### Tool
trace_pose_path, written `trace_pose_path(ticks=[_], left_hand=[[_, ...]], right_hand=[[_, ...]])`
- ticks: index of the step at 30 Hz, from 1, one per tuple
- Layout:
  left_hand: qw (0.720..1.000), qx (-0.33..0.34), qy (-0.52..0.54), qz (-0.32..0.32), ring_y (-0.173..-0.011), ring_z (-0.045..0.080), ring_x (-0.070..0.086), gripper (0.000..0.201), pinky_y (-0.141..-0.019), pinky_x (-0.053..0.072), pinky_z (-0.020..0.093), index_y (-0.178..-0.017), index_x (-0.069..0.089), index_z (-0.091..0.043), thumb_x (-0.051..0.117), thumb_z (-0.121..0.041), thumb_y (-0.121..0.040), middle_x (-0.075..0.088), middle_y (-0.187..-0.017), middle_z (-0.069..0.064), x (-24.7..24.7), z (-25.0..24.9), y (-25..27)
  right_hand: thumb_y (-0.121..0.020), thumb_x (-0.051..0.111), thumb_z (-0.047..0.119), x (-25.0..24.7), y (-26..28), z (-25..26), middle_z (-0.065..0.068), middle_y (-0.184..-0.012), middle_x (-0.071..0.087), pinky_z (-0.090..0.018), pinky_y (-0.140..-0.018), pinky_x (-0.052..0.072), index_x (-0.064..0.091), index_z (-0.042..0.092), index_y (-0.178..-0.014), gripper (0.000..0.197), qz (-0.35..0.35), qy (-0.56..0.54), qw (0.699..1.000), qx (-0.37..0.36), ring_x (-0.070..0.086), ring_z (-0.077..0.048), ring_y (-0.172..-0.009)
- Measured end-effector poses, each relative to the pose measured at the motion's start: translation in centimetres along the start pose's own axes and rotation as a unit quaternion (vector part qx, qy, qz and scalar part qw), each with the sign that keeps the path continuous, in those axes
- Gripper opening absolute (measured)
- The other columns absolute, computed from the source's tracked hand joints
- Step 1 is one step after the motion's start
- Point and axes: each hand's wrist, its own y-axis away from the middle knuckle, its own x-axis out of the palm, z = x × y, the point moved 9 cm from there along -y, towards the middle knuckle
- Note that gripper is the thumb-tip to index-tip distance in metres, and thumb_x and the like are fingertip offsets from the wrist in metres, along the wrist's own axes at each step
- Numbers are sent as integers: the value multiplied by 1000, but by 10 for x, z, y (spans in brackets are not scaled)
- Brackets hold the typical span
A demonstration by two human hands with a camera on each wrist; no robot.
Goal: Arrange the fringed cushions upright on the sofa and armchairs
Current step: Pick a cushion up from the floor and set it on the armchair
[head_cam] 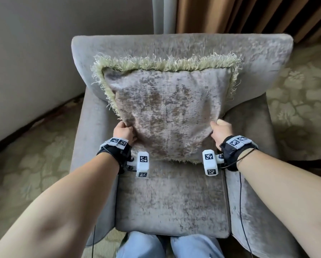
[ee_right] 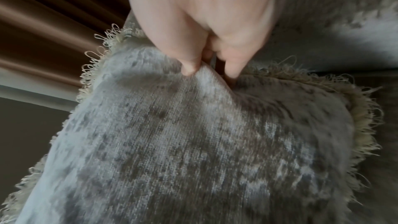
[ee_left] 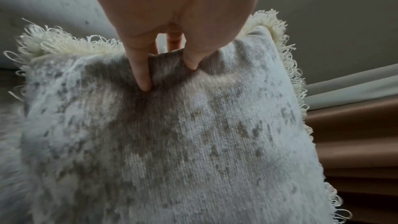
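Note:
A grey velvet cushion (head_cam: 167, 112) with pale green fringe stands upright on the grey armchair (head_cam: 174, 198), leaning against its backrest (head_cam: 174, 45). My left hand (head_cam: 123, 134) grips the cushion's lower left side, fingers pinching the fabric (ee_left: 163, 72). My right hand (head_cam: 221, 131) grips the lower right side, thumb and fingers curled round the edge of the cushion (ee_right: 215, 142). The cushion's bottom fringe rests on the seat. Both wrists wear black straps with white marker blocks.
The armrests (head_cam: 92, 146) flank the seat on both sides. A wall stands to the left, brown curtains (head_cam: 249, 13) behind the chair. Patterned carpet (head_cam: 301, 101) surrounds it. My knees in jeans (head_cam: 167, 246) touch the seat's front edge.

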Motion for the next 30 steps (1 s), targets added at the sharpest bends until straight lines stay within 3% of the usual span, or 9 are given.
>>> trace_pose_path(ticks=[1,5,9,11,15,18,22,26,30], left_hand=[[1000,3,3,-2,-67,21,55,28,-49,56,29,-105,51,-12,35,8,-96,51,-80,8,2,4,-7],[1000,16,-9,-3,-70,22,55,34,-65,54,34,-107,54,-11,34,11,-91,52,-82,10,6,20,-29],[997,14,-73,-21,-88,33,66,29,-83,56,54,-85,63,-21,45,0,-75,65,-90,16,-2,41,-61],[995,7,-98,-10,-93,37,66,27,-82,56,59,-84,61,-20,45,1,-78,65,-92,16,-2,55,-74],[992,0,-128,-6,-92,33,65,19,-83,57,54,-91,57,-14,43,-2,-89,60,-88,13,-1,52,-56],[997,4,-80,-12,-81,26,61,24,-75,58,45,-81,58,-18,45,-1,-91,59,-80,8,-5,56,-59],[1000,17,-5,-3,-69,23,57,36,-62,55,32,-74,61,-21,45,9,-85,57,-71,7,-8,62,-60],[998,14,62,-3,-57,17,52,36,-49,50,21,-72,55,-12,41,18,-84,51,-66,8,-7,63,-46],[997,25,78,-9,-54,18,50,36,-45,46,20,-66,51,-10,42,24,-76,50,-63,8,-3,55,-45]], right_hand=[[-92,55,19,4,-6,-4,-4,-62,17,-30,-57,19,25,19,-58,45,0,3,1000,-1,20,-20,-63],[-89,55,10,14,-19,-19,-5,-56,21,-30,-52,23,24,16,-55,47,-10,27,1000,11,26,-22,-65],[-85,60,10,17,-22,-26,-12,-63,42,-34,-63,36,40,9,-61,31,-2,69,997,39,41,-22,-66],[-81,63,19,18,-22,-30,-14,-64,45,-36,-63,39,45,9,-61,29,-3,81,996,38,46,-25,-65],[-79,61,28,19,-17,-37,-9,-51,32,-37,-61,36,46,14,-43,42,-16,83,996,42,38,-26,-61],[-84,60,27,17,-15,-36,-8,-54,28,-33,-60,30,38,8,-49,45,-30,55,998,19,32,-23,-62],[-78,54,38,15,-9,-39,-11,-61,29,-33,-58,29,39,0,-68,42,-47,41,998,-11,30,-23,-62],[-86,58,24,12,8,-40,-8,-64,23,-30,-58,23,32,2,-61,42,-70,-19,997,-29,24,-22,-64],[-91,57,17,10,15,-43,-1,-59,17,-28,-57,21,27,15,-49,51,-82,-31,996,-13,21,-22,-64]])
